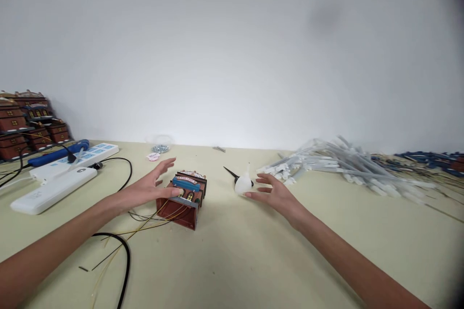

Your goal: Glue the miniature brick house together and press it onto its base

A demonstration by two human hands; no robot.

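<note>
A small brown model building with a blue sign lies on its back on the pale table, thin yellow wires trailing from it. My left hand rests against its left side, fingers spread open and the thumb touching the front. My right hand hovers open just right of a small white bulb-shaped piece with a black pointed tip; the fingertips are close to it, holding nothing.
Two white power strips and a blue tool lie at the left, with black cables looping forward. More model buildings are stacked far left. A heap of clear plastic tubes fills the right. A bag of screws sits by the wall.
</note>
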